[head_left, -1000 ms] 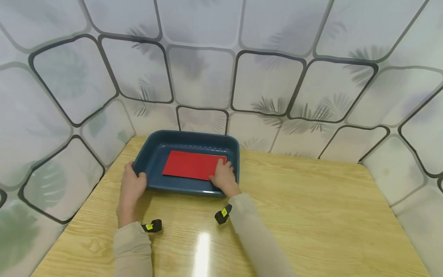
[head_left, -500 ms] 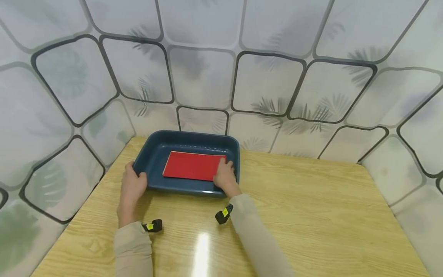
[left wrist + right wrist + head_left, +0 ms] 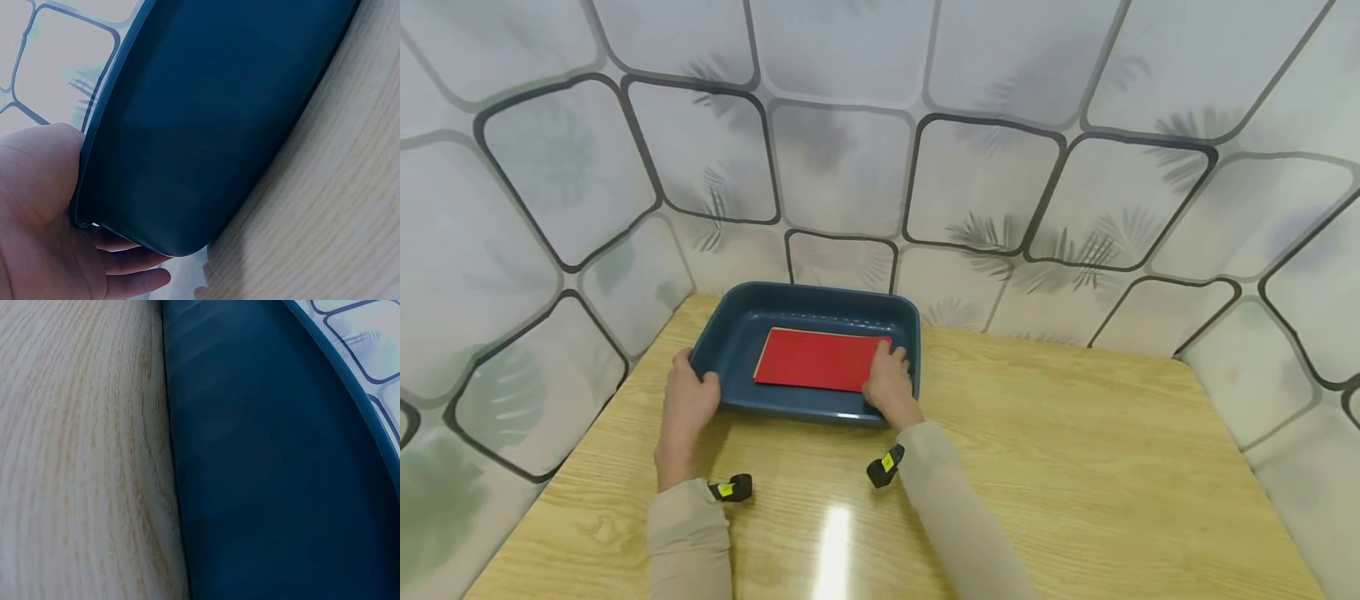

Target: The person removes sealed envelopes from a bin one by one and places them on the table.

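Note:
A dark blue rectangular tray (image 3: 805,410) stands at the back left of the wooden table, and a flat red rectangular card or envelope (image 3: 820,360) lies inside it. A thin pale edge shows along the red piece's far and left sides. My left hand (image 3: 691,396) grips the tray's front-left corner, thumb over the rim; in the left wrist view the fingers reach round the outside of the tray wall (image 3: 187,137). My right hand (image 3: 889,382) reaches into the tray and holds the right end of the red piece. The right wrist view shows only the tray's outer wall (image 3: 262,450) and the table.
The wooden table (image 3: 1075,467) extends to the right and in front of the tray. Patterned wall covering (image 3: 842,167) rises close behind the tray and along both sides. A black wrist camera (image 3: 883,467) hangs at the right sleeve, another wrist camera (image 3: 733,488) at the left.
The right hand has shifted slightly to the right over the red piece's end. The pale edge now shows at the red piece's left and far sides. The left hand and tray stay put.

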Action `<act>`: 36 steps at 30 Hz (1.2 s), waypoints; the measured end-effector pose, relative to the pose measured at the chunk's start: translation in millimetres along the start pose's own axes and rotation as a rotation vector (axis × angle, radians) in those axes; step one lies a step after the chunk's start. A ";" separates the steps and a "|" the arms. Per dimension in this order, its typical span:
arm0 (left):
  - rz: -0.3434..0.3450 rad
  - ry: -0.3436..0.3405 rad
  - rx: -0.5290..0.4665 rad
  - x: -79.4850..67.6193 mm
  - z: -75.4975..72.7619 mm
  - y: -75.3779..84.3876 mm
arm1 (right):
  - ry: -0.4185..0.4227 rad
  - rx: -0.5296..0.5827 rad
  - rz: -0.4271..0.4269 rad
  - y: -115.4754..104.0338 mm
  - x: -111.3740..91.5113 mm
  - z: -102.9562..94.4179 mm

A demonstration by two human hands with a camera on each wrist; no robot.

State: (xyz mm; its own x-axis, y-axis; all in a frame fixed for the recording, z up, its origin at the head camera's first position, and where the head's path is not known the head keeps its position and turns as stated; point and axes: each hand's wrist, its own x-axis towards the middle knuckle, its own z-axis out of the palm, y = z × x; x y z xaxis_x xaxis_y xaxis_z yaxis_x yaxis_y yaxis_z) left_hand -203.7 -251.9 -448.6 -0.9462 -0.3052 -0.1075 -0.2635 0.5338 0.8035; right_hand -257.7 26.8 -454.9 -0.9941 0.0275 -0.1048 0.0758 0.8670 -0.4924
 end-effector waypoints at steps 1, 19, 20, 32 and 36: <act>0.000 0.000 -0.001 0.0 0.0 -0.1 | 0.004 0.003 -0.005 -0.1 -0.1 0.0; 0.013 -0.002 -0.003 -1.3 -1.3 0.5 | 0.090 0.222 -0.116 0.8 0.2 -3.3; 0.015 -0.002 -0.002 -1.3 -1.4 0.5 | 0.100 0.241 -0.126 0.9 0.1 -3.7; 0.011 0.003 0.005 -0.8 -0.4 -0.4 | 0.207 0.399 -0.264 5.0 0.2 -8.2; 0.010 0.008 0.003 -0.8 -0.6 -2.1 | 0.252 0.416 -0.304 5.5 -1.8 -13.9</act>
State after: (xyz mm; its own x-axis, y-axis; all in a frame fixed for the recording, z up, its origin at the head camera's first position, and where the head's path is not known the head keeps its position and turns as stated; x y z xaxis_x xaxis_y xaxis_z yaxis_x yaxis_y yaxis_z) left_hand -202.3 -253.3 -449.9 -0.9472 -0.3064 -0.0946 -0.2547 0.5394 0.8026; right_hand -256.6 38.4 -445.4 -0.9598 -0.0310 0.2789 -0.2433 0.5873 -0.7720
